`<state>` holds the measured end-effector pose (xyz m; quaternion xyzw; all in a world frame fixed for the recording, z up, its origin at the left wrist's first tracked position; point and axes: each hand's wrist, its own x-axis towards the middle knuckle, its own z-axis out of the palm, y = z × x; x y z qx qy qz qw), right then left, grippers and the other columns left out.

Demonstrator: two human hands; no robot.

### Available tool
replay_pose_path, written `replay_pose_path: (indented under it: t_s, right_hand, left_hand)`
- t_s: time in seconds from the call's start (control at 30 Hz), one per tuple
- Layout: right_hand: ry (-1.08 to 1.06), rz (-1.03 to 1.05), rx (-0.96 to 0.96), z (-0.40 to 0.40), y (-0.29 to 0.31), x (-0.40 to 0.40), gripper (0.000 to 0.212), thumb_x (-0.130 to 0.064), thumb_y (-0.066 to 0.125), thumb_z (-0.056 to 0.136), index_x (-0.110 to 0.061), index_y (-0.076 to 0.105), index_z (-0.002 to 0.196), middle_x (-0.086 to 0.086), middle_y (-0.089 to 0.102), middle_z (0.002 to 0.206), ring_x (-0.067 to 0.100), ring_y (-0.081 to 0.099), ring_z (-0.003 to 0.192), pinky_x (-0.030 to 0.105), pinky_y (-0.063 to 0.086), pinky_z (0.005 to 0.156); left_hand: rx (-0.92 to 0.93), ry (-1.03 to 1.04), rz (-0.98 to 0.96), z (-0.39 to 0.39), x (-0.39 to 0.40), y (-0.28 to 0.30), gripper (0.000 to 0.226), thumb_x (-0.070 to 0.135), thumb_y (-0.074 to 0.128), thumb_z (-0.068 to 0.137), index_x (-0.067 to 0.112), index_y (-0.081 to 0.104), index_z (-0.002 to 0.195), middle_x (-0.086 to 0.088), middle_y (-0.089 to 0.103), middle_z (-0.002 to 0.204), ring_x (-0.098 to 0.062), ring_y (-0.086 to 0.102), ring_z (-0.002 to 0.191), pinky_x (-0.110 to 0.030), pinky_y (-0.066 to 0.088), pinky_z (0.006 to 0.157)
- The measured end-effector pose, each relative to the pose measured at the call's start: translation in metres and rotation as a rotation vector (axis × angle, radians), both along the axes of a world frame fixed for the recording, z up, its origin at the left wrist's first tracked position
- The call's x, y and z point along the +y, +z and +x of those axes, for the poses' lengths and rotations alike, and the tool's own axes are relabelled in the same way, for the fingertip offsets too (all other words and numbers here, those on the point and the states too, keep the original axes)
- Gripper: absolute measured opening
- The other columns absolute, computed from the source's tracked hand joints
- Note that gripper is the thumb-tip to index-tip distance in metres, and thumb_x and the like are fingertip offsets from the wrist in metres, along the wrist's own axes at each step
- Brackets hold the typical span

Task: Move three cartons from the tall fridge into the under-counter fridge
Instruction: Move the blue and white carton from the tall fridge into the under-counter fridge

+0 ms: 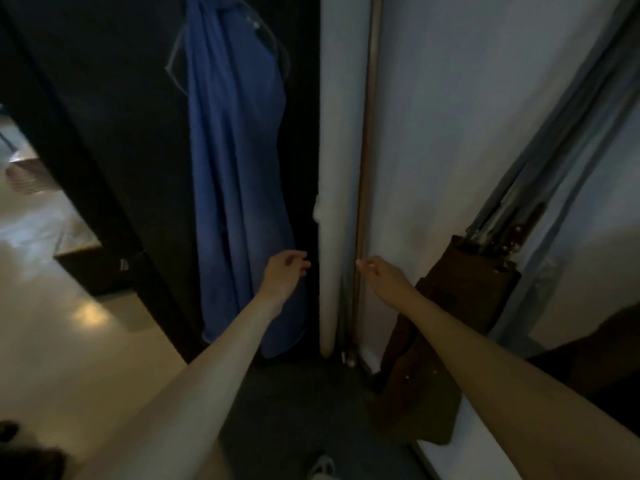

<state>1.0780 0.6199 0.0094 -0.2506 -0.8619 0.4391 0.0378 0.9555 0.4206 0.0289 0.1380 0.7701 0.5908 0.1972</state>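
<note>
Head view: both arms are stretched forward toward a tall white panel [433, 140], judged to be the closed door of the tall fridge, though that cannot be confirmed from this dim, blurred picture. The left hand [285, 271] is held just beside the panel's rounded left edge [329, 237], fingers loosely curled and empty; nothing is grasped. The right hand [379, 273] is set with its fingertips at or very near a thin vertical strip [367, 150] running down the panel, possibly a handle or seal; whether it is touched or gripped cannot be told, but no object is carried in it.

A blue cloth [239, 174] is hung on the dark wall [104, 116] to the left, just behind the left hand. A brown bag [446, 327] with what look like knife handles is seen to the right, against the panel. Pale floor [69, 358] is visible at lower left.

No cartons are seen anywhere, and no under-counter fridge is in view. If the panel is the fridge door, the cartons are presumably behind it. The task is judged to be at an opening stage: the door has yet to be pulled open. How many cartons are already transferred cannot be told; as far as shown, all three transfers may remain.
</note>
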Motion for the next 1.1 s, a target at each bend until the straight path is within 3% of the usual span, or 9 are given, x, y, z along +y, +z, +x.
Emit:
replay_pose_path:
  t_s: [0.13, 0.23, 0.33, 0.43, 0.53, 0.67, 0.83, 1.0, 1.1]
  right_hand:
    - [-0.080, -0.045, 0.027, -0.033, -0.005, 0.021, 0.043, -0.060, 0.037, 0.103, -0.027, 0.054, 0.123, -0.009, 0.055, 0.106, -0.009, 0.049, 0.080, 0.006, 0.037, 0.056]
    - [-0.107, -0.075, 0.014, -0.058, -0.011, 0.037, 0.048, -0.054, 0.035, 0.106, -0.020, 0.053, 0.135, -0.005, 0.054, 0.111, -0.002, 0.051, 0.083, 0.011, 0.035, 0.062]
    - [-0.127, -0.087, 0.010, -0.080, -0.019, 0.053, 0.053, -0.053, 0.034, 0.107, -0.014, 0.052, 0.138, 0.002, 0.057, 0.122, 0.009, 0.054, 0.092, 0.016, 0.040, 0.069]
    - [-0.175, -0.114, 0.003, -0.094, -0.027, 0.064, 0.056, -0.055, 0.035, 0.106, -0.014, 0.051, 0.141, 0.008, 0.059, 0.134, 0.014, 0.054, 0.101, 0.020, 0.041, 0.073]
    - [-0.212, -0.111, 0.004, -0.103, -0.031, 0.072, 0.062, -0.060, 0.037, 0.103, -0.017, 0.048, 0.146, 0.008, 0.056, 0.144, 0.011, 0.052, 0.107, 0.019, 0.040, 0.079]
    - [-0.291, -0.111, -0.002, -0.119, -0.033, 0.080, 0.065, -0.064, 0.038, 0.102, -0.019, 0.048, 0.147, 0.008, 0.057, 0.142, 0.011, 0.052, 0.104, 0.016, 0.038, 0.075]
    - [-0.422, -0.077, -0.051, -0.136, -0.039, 0.081, 0.067, -0.065, 0.037, 0.101, -0.018, 0.049, 0.147, 0.012, 0.057, 0.141, 0.025, 0.057, 0.120, 0.027, 0.038, 0.093]
    - [-0.602, -0.045, -0.075, -0.150, -0.044, 0.062, 0.066, -0.063, 0.039, 0.102, -0.015, 0.050, 0.145, 0.014, 0.059, 0.138, 0.024, 0.058, 0.114, 0.027, 0.037, 0.090]
    - [-0.704, -0.021, -0.104, -0.159, -0.047, 0.036, 0.063, -0.061, 0.039, 0.102, -0.014, 0.051, 0.143, 0.015, 0.060, 0.136, 0.024, 0.059, 0.111, 0.027, 0.037, 0.088]
  left_hand:
    - [0.034, -0.067, -0.040, -0.043, 0.029, 0.003, 0.026, 0.010, 0.045, 0.108, 0.008, 0.067, 0.123, -0.004, 0.072, 0.104, -0.013, 0.068, 0.093, -0.014, 0.051, 0.076]
    - [0.024, -0.102, -0.064, -0.072, 0.044, 0.007, 0.027, 0.009, 0.046, 0.107, 0.004, 0.066, 0.125, -0.009, 0.071, 0.109, -0.019, 0.068, 0.102, -0.020, 0.052, 0.088]
    - [0.051, -0.119, -0.089, -0.098, 0.056, 0.006, 0.026, 0.008, 0.047, 0.107, 0.004, 0.066, 0.125, -0.009, 0.071, 0.109, -0.017, 0.067, 0.101, -0.016, 0.052, 0.083]
    - [0.037, -0.128, -0.121, -0.121, 0.067, 0.002, 0.028, 0.006, 0.046, 0.107, 0.001, 0.065, 0.127, -0.014, 0.070, 0.114, -0.019, 0.066, 0.104, -0.024, 0.052, 0.089]
    - [0.029, -0.169, -0.153, -0.139, 0.078, 0.001, 0.030, 0.010, 0.045, 0.108, 0.005, 0.065, 0.129, -0.011, 0.071, 0.115, -0.018, 0.066, 0.101, -0.017, 0.052, 0.076]
    - [0.016, -0.238, -0.157, -0.162, 0.097, -0.006, 0.027, 0.011, 0.046, 0.107, 0.007, 0.066, 0.125, -0.008, 0.070, 0.113, -0.009, 0.065, 0.089, -0.005, 0.049, 0.058]
    - [-0.068, -0.359, -0.154, -0.196, 0.117, -0.018, 0.027, 0.014, 0.049, 0.107, 0.008, 0.065, 0.127, -0.009, 0.070, 0.119, -0.018, 0.066, 0.103, -0.013, 0.048, 0.067]
    - [-0.106, -0.494, -0.141, -0.232, 0.133, -0.032, 0.022, 0.015, 0.051, 0.105, 0.010, 0.067, 0.120, -0.010, 0.070, 0.116, -0.007, 0.063, 0.084, -0.008, 0.045, 0.055]
    - [-0.165, -0.606, -0.129, -0.250, 0.137, -0.036, 0.017, 0.019, 0.050, 0.106, 0.017, 0.066, 0.111, -0.007, 0.071, 0.114, -0.014, 0.064, 0.089, -0.019, 0.046, 0.064]
